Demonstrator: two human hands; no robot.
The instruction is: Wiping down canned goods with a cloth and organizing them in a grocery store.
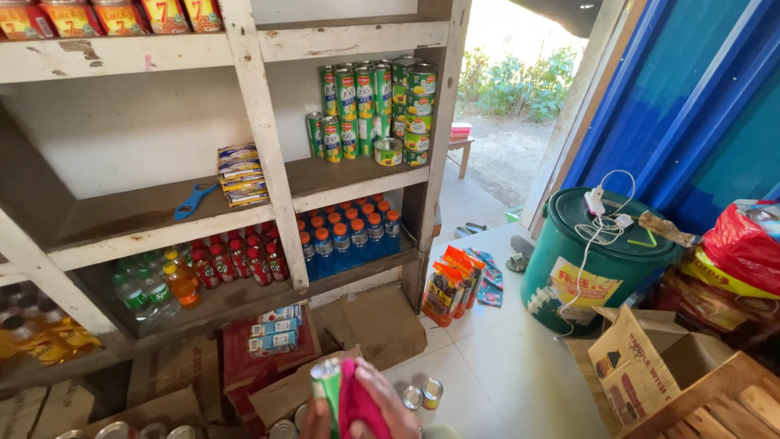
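Green can (327, 382), shiny at the top, sits low in the head view, and a hand (382, 406) presses a bright pink cloth (357, 402) against its side. Fingers curl closed over the cloth; which hand this is I cannot tell, since only part of it shows at the bottom edge. A second hand (313, 419) peeks in just below the can, dark and mostly cut off, its grip unclear.

Right of the fingers, two small open-topped tins (422, 396) stand on the pale tile floor (504, 366). Left of them, more round tin tops (114, 431) line the bottom edge beside flattened brown cardboard (162, 398).

Above the fingers, a white wooden shelf unit (264, 138) rises. Stacked green cans with red and yellow labels (374, 102) fill the upper right bay. Below, blue bottles with orange caps (349, 232) crowd together, red-capped dark bottles (231, 256) to their left. Flat yellow-and-blue packets (241, 175) are piled beside a blue opener (193, 202). Small blue-and-white cartons (274, 329) sit on a red box just above the can.

Far right of the fingers, a green lidded barrel (593, 260) carries a yellow-red label and a white charger cable (605, 219). Orange snack packs (451, 289) lean near the shelf post, and an open cardboard box (650, 366) stands below the barrel.
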